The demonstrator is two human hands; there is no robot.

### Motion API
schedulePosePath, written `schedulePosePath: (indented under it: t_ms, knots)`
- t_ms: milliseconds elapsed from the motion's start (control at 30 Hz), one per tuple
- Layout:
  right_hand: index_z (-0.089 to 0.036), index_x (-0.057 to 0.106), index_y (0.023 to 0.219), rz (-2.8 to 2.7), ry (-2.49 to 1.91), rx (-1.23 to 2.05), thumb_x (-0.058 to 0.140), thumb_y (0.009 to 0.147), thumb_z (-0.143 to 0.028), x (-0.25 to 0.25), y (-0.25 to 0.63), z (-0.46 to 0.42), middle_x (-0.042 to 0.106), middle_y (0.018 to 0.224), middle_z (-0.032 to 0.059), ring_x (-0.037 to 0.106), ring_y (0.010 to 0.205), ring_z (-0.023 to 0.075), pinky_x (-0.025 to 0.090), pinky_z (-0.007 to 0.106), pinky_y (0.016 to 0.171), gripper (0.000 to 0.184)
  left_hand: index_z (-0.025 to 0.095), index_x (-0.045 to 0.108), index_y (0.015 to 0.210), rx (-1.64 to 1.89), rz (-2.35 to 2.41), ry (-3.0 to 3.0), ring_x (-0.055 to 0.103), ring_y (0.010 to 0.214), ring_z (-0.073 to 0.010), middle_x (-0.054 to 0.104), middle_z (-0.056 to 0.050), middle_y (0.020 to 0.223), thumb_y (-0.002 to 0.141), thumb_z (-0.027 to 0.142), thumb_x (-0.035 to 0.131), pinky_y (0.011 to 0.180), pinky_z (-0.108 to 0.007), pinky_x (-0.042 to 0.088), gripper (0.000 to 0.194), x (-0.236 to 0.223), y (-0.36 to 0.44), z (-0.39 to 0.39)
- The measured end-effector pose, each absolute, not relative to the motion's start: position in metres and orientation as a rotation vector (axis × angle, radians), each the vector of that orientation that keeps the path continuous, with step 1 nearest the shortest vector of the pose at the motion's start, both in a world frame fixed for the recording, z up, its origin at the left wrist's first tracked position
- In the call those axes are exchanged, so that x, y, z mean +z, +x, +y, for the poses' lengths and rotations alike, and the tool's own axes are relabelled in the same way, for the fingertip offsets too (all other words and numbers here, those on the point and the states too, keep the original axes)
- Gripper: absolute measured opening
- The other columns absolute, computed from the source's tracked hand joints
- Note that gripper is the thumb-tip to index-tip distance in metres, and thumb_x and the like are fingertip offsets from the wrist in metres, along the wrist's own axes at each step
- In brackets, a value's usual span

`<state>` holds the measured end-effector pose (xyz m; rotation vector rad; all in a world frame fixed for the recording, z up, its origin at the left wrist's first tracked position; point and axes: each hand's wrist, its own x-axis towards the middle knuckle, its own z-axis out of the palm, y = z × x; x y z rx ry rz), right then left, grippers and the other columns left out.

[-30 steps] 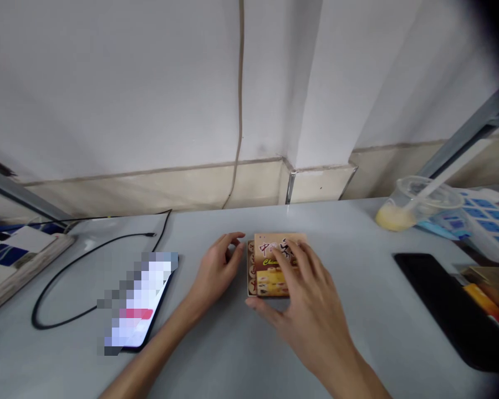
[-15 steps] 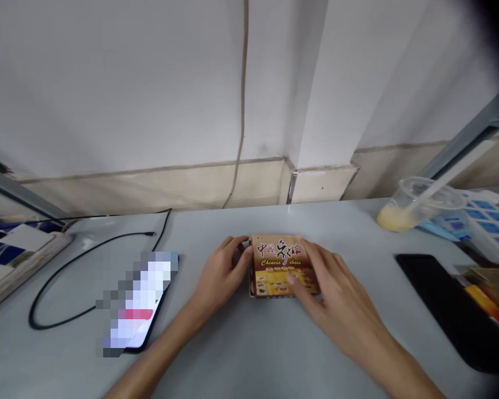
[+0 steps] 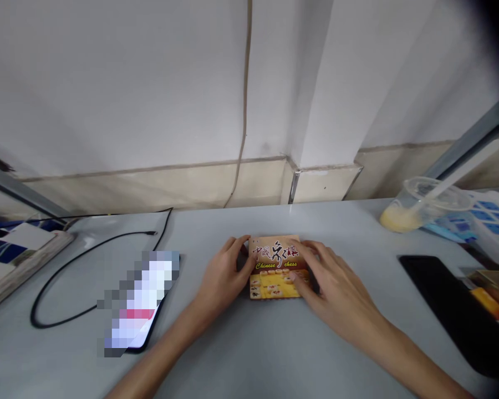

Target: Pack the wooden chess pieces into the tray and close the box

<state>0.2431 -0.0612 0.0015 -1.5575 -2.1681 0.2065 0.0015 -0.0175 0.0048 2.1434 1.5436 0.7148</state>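
Note:
A Chinese chess box, with a brown and yellow printed cover, lies flat on the grey table straight ahead of me. On its left edge my left hand is closed, the thumb over the cover's rim and the fingers at the far left corner. My right hand grips the opposite edge, thumb on the lower right of the cover and fingers along the right side. Part of the box's right side is hidden behind that hand.
To the left are a lit phone, partly blurred out, and a looped black cable. At right stand a plastic cup with a straw and yellowish drink, a dark phone-like slab and a blue-and-white pack.
The box has shifted slightly left between my hands, and its left side is no longer exposed. My left thumb now overlaps the cover, and my right fingers have curled more at the right edge.

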Motion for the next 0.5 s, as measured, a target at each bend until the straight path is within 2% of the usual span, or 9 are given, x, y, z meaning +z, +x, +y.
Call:
schedulePosePath:
  t_ms: [267, 400, 500]
  knots:
    - [-0.030, 0.039, 0.151, -2.328, -1.467, 0.081, 0.046, 0.100, -0.042, -0.008, 0.250, -0.046, 0.032, 0.160, 0.0091, 0.052, 0.126, 0.0296, 0.049, 0.052, 0.099, 0.052, 0.024, 0.064, 0.124, 0.691, 1.597, 2.230, 0.062, 0.071, -0.0172, 0.064, -0.002, 0.087, 0.099, 0.039, 0.054, 0.066, -0.030, 0.048, 0.031, 0.003, 0.001, -0.017]
    - [-0.032, 0.038, 0.152, -2.294, -1.441, 0.060, 0.046, 0.101, -0.043, -0.015, 0.251, -0.048, 0.035, 0.160, 0.0081, 0.053, 0.124, 0.0288, 0.047, 0.051, 0.098, 0.053, 0.027, 0.060, 0.130, 0.781, 1.679, 2.253, 0.059, 0.064, -0.0131, 0.067, -0.001, 0.095, 0.098, 0.037, 0.056, 0.061, -0.027, 0.046, 0.034, 0.014, -0.001, -0.015]
    - [-0.031, 0.035, 0.153, -2.266, -1.422, 0.094, 0.043, 0.102, -0.044, -0.017, 0.254, -0.049, 0.035, 0.160, 0.0094, 0.053, 0.126, 0.0280, 0.046, 0.051, 0.099, 0.053, 0.029, 0.065, 0.122, 0.922, 1.835, 2.258, 0.058, 0.068, -0.0127, 0.067, -0.001, 0.105, 0.101, 0.038, 0.052, 0.065, -0.028, 0.044, 0.027, 0.036, -0.022, -0.007]
